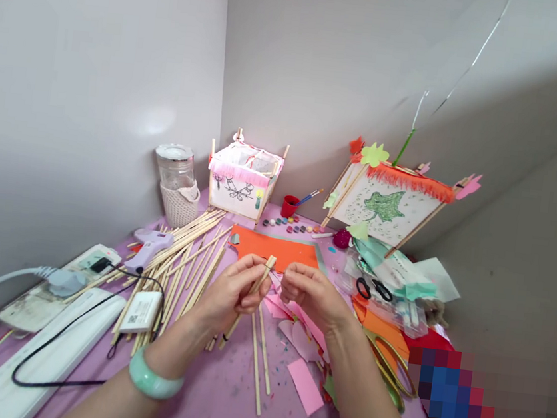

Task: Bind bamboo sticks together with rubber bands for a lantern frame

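Note:
Near the middle of the view, my left hand [244, 284] is closed around a small bundle of wooden sticks [269, 265], whose upper ends rise above the fingers and whose lower ends slant down to the left. Just right of the bundle's top, my right hand [306, 291] has its fingers pinched together; what they hold, if anything, is too small to tell. The two hands do not touch. Below them, loose sticks [256, 367] lie on the purple table cover [216, 403]. Behind the hands lies an orange sheet [278, 249].
Many sticks [187, 259], a glue gun [149, 248] and a white power strip [35, 356] with cables lie left. Two paper lanterns [237, 191] [384, 207] and a glass jar [175, 170] stand behind. Pink paper [306, 385], gold-handled scissors [391, 366] and plastic bags are right.

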Motion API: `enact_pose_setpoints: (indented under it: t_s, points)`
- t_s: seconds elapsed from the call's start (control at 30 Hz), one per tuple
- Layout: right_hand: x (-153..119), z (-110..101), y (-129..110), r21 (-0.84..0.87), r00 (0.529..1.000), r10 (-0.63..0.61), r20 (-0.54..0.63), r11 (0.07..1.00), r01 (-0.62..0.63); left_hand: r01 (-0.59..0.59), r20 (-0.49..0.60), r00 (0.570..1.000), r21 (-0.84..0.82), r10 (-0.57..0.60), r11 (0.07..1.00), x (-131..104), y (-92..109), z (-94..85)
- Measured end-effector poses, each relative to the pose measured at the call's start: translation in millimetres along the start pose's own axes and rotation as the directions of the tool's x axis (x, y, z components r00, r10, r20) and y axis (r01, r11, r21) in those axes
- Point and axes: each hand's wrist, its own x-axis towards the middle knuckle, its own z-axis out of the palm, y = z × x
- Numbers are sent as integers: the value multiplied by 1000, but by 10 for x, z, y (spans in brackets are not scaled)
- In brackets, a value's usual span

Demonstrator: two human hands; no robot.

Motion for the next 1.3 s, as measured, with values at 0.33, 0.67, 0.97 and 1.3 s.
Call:
enact_pose_setpoints:
  t_s: [0.33, 0.67, 0.97, 1.3]
  points:
    - [-28, 54, -85, -34, 990, 118, -80, 992, -121, 22, 126, 987, 509, -99, 861, -7, -38, 46]
    - [-113, 275, -188, -784, 952, -305, 4, 590, 192, 59, -43, 998, 106, -54, 993, 31, -19, -32]
    - [-103, 269, -152, -583, 924, -379, 53, 739, 337, 167, 7, 986, -142, -168, 976, 63, 29, -90]
    - [-20, 118, -61, 47, 994, 105, -26, 993, -104, 39, 87, 995, 77, -46, 996, -7, 26, -27]
